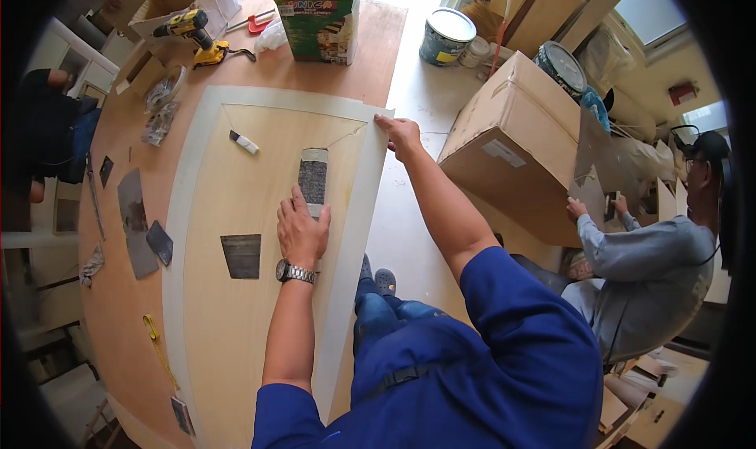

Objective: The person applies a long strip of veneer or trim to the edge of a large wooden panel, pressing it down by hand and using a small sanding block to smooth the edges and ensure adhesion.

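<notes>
A light wood-coloured panel point(213, 307) with a pale grey-white border point(193, 158) lies on the table in front of me. My left hand point(302, 229) rests on it, fingers stretched over the lower end of a block with a dark, rough-looking middle point(313, 177) and pale ends. At the panel's far right corner, my right hand point(402, 137) pinches the border's edge between thumb and fingers. A dark four-sided sheet point(242, 256) lies left of my left wrist. Farther up is a small white piece with a black end point(246, 143). Thin lines cross the panel's far part.
A yellow-black cordless drill point(193, 33) and a green metal can point(319, 24) stand at the table's far end. Dark sheets point(138, 225) and a yellow tape measure point(153, 331) lie left. A large cardboard box point(512, 126) and a seated person point(654, 244) are right.
</notes>
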Demonstrator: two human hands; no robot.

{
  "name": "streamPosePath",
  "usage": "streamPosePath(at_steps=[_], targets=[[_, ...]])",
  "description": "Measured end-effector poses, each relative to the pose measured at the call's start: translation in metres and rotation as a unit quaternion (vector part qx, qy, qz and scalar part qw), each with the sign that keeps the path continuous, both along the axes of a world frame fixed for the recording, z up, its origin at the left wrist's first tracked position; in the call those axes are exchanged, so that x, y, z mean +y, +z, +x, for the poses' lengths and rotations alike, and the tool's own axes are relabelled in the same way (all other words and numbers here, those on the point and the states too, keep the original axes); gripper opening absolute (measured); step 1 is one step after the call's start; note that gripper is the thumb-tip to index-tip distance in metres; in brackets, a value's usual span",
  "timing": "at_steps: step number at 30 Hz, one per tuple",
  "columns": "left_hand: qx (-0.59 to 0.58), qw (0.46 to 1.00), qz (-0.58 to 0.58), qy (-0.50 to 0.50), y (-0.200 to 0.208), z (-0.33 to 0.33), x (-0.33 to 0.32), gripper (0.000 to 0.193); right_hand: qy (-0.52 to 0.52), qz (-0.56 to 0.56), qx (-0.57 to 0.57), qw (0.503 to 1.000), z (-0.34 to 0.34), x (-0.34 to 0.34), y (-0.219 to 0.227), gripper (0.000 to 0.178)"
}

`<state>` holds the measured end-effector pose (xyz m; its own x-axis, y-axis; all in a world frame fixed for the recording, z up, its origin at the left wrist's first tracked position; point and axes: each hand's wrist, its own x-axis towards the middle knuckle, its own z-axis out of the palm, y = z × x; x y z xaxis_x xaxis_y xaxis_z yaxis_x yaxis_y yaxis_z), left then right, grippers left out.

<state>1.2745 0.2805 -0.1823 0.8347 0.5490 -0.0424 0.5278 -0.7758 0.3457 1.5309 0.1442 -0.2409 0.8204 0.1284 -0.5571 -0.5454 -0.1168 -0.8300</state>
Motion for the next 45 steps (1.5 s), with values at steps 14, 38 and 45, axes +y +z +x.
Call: streamPosePath(at_steps=[14, 38, 45], targets=[[0.017, 1.000, 0.016, -0.008, 0.000, 0.003, -0.001, 0.078, -0.026, -0.022, -0.009, 0.999, 0.011, 0.001, -0.004, 0.032], [-0.080, 0.991, -0.047, -0.098, 0.051, 0.066, -0.050, 0.068, -0.004, 0.223, 0.196, 0.955, -0.022, -0.045, -0.018, 0.076], [0.008, 0.994, -0.004, -0.107, 0.010, 0.137, -0.075, 0.071, 0.034, 0.303, 0.264, 0.915, -0.087, -0.049, -0.004, 0.085]])
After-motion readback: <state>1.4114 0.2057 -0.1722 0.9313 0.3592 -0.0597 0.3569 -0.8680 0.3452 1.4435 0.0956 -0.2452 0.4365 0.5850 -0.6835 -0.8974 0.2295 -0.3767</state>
